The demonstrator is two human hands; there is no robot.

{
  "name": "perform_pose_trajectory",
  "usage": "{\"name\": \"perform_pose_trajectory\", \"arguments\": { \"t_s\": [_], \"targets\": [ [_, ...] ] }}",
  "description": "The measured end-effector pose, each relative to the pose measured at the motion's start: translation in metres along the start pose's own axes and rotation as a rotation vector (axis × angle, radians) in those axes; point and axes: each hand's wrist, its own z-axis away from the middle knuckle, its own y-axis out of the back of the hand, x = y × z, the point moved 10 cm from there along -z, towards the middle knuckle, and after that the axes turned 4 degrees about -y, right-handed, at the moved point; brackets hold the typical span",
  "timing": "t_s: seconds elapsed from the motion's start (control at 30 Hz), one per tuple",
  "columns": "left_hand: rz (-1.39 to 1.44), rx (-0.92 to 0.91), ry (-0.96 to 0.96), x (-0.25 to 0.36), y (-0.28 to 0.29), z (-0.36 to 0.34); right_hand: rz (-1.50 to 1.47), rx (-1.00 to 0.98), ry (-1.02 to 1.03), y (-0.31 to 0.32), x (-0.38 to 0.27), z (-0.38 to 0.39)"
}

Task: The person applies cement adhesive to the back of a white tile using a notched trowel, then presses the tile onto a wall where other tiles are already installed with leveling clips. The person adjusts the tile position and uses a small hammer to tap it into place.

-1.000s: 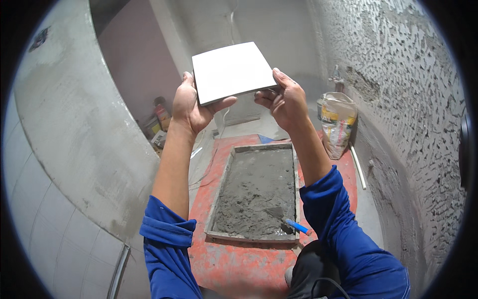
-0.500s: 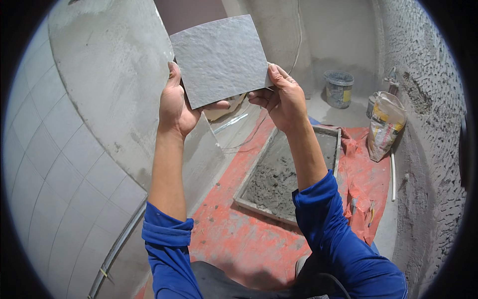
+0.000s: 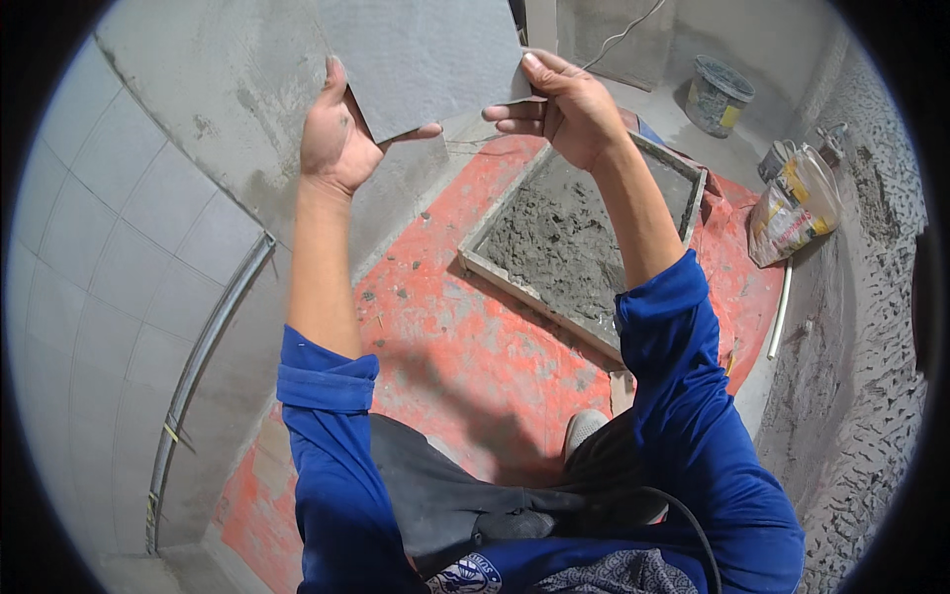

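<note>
A grey, square-cornered tile [image 3: 426, 64] is held up in front of me, its upper edge cut off by the top of the picture. My left hand [image 3: 339, 137] supports its lower left corner, thumb along the side edge and fingers underneath. At the lower right corner my right hand [image 3: 572, 104] grips it, with the thumb on the face and the other fingers below and behind. Beneath my right forearm lies a shallow wooden-framed tray [image 3: 539, 299] holding wet grey mortar [image 3: 559, 233].
Red sheeting [image 3: 435, 287] covers the floor under the tray. Left, a wall carries pale tiles [image 3: 129, 228] above a metal strip [image 3: 203, 366]. A bucket [image 3: 717, 97] and an opened sack [image 3: 797, 208] stand at the far right, beside a rough-plastered wall [image 3: 851, 356] and a white pipe [image 3: 781, 309].
The view has tipped downward, so more of my legs and the floor shows. Both hands and the tile sit higher in the picture, and the tile's top edge has left it.
</note>
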Motion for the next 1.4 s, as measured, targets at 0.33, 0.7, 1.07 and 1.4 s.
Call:
{"name": "perform_pose_trajectory", "arguments": {
  "t_s": [0.33, 0.7, 1.07, 1.4],
  "targets": [
    [0.053, 0.081, 0.136, -0.069, 0.091, 0.020, -0.001, 0.084, -0.286, 0.010, 0.113, -0.020],
    [0.056, 0.115, 0.166, -0.072, 0.103, 0.026, -0.008, 0.042, -0.305, 0.005, 0.127, -0.024],
    [0.224, -0.012, 0.178, -0.073, 0.087, 0.016, 0.003, 0.067, -0.263, 0.010, 0.110, -0.022],
    [0.210, 0.129, 0.196, -0.073, 0.087, 0.019, -0.013, 0.058, -0.248, 0.009, 0.102, -0.021]
  ]
}}
